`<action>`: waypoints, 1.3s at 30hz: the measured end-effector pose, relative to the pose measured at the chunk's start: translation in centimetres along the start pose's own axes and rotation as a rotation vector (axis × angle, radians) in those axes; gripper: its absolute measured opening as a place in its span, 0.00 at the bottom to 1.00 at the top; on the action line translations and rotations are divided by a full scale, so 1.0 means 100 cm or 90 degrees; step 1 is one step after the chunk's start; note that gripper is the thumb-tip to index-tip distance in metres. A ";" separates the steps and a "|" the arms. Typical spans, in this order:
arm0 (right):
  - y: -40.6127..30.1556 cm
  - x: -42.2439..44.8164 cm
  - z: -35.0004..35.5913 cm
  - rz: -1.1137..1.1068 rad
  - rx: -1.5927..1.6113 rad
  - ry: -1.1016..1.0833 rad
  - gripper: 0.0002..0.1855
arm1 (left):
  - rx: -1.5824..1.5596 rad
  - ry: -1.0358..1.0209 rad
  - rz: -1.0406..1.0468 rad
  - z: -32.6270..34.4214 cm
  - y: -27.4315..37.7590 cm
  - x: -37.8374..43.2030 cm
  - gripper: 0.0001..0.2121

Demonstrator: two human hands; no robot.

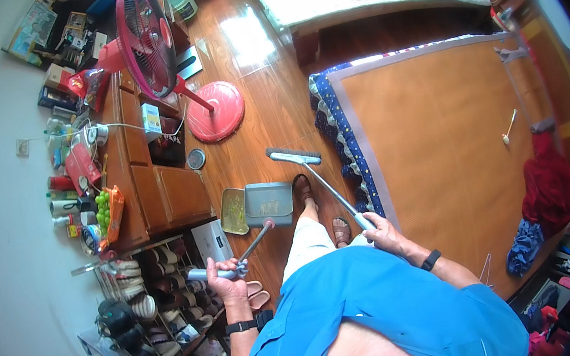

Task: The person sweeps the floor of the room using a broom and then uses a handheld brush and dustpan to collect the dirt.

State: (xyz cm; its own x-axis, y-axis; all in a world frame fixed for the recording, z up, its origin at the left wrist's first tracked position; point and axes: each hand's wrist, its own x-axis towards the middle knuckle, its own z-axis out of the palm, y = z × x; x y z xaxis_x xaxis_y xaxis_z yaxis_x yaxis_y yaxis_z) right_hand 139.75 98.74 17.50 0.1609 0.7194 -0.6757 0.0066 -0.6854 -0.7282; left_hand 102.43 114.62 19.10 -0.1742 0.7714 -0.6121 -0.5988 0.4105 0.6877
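Observation:
My left hand (227, 278) is closed around the pale handle of a long-handled grey dustpan (267, 194). The pan lies low over the floor, just left of my brown sandal (303, 188). My right hand (383, 235) grips the upper handle of a broom (334, 191). Its light-blue head with dark bristles (294, 156) is beyond the pan, apart from it and near the bed's edge. Against the pan's left side is a shallow yellowish tray (234, 211) with small bits in it; whether it touches the pan I cannot tell.
A red pedestal fan (215, 112) stands ahead on the wood floor (260, 111), beside a wooden cabinet (184, 194). A round tin (196, 159) sits by the cabinet. To the left is a full shoe rack (171, 295). A bed with an orange mat (439, 157) borders the right.

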 end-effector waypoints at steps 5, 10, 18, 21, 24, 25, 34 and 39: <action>-0.030 0.063 -0.017 -0.038 -0.052 0.033 0.32 | 0.014 -0.031 -0.046 0.066 -0.003 0.091 0.20; -0.076 0.107 -0.030 -0.060 -0.030 0.033 0.33 | 0.038 -0.038 -0.070 0.134 0.006 0.140 0.20; -0.121 0.187 -0.040 -0.033 0.035 0.051 0.32 | 0.044 -0.024 -0.057 0.170 0.015 0.200 0.20; -0.153 0.225 -0.057 -0.041 0.011 0.046 0.32 | 0.030 -0.017 -0.059 0.199 0.020 0.220 0.21; -0.184 0.271 -0.078 -0.007 0.036 0.007 0.32 | 0.033 0.010 -0.037 0.223 0.024 0.234 0.22; -0.191 0.284 -0.085 0.013 0.059 -0.005 0.32 | 0.031 0.028 -0.032 0.227 0.023 0.242 0.22; -0.255 0.363 -0.127 -0.050 -0.051 -0.049 0.32 | -0.028 0.096 -0.008 0.292 0.036 0.273 0.21; -0.320 0.397 -0.139 -0.006 -0.063 -0.082 0.33 | -0.089 0.164 0.000 0.293 0.031 0.290 0.19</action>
State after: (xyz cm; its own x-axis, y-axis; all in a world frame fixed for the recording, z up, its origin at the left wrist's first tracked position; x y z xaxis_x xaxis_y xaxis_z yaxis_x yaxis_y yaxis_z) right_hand 159.63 147.68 15.61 0.0321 0.7302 -0.6825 0.1058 -0.6814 -0.7242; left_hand 118.44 152.50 14.90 -0.3563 0.6155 -0.7030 -0.6979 0.3250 0.6382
